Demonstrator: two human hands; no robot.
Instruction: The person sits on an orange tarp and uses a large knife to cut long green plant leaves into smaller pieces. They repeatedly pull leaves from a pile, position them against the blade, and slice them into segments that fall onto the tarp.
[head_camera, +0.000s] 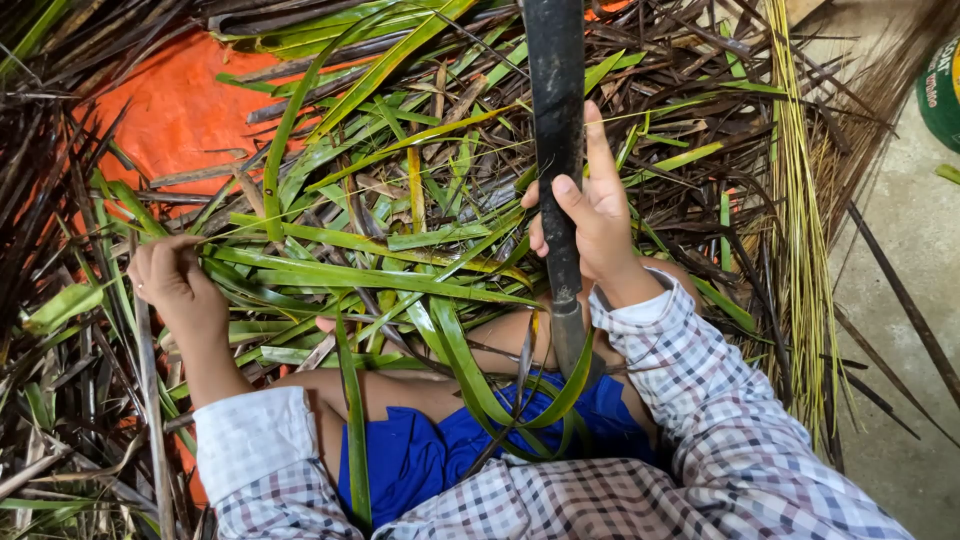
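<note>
My right hand (590, 215) grips a long dark blade (555, 110) that runs upright from my lap to the top of the view, index finger stretched along its edge. A thin green leaf strip (570, 385) curls around the blade's lower end above my blue shorts (420, 455). My left hand (170, 280) is closed on the end of long green palm leaves (350, 275) that stretch across to the blade. Both sleeves are checked, with white cuffs.
Green and dried brown palm leaves (400, 150) cover the ground in front of me, over an orange tarp (180, 110). A bundle of thin yellow leaf ribs (800, 230) lies at the right beside bare concrete floor (910, 260). A green container (942, 90) shows at the right edge.
</note>
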